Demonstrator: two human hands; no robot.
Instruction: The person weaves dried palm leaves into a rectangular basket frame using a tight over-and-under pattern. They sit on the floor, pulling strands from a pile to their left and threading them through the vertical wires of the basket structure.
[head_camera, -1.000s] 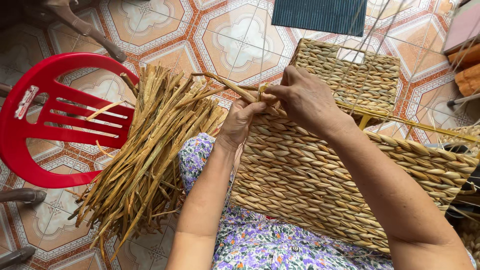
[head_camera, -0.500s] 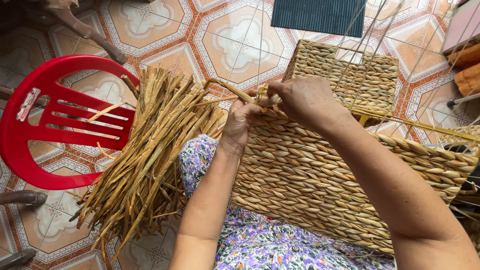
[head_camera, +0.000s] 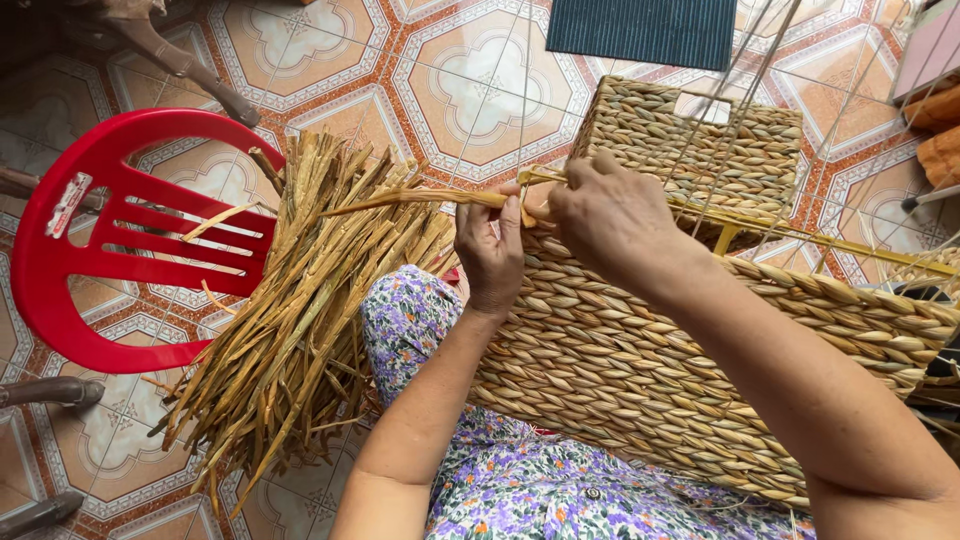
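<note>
Change since a second ago: the left hand has shifted slightly toward the basket rim and its fingers are now curled tight, pinching the flat tan dried-reed strand just where it meets the weave. The strand lay more diagonal before; now it runs nearly level, out past the left thumb toward the loose pile. Read: the strand has been pulled snug against the top row, so this pass of the weave looks close to seated.

The right hand sits just beyond the left, knuckles up, fingers folded down over the rim of the tan braided-reed rectangular basket. It has barely moved. Cannot tell whether it pinches the strand's end or only presses the rim; the fingertips are hidden under the hand.

The basket rests on the person's lap on the purple floral-print cloth, directly under both forearms.

Left of the left hand: a loose bundle of dried straw-coloured reed strips, leaning partly on the round red plastic slatted stool. No change there.

Hard to make out:
- The strand's working end, covered by both hands.
- The thin yellow metal wire frame past the right hand; it shows only in stretches, and how it joins the weave is unclear.
- Basket's far end is cut off at the picture's right edge.
- The patterned orange and white tiled floor is mostly covered.
</note>
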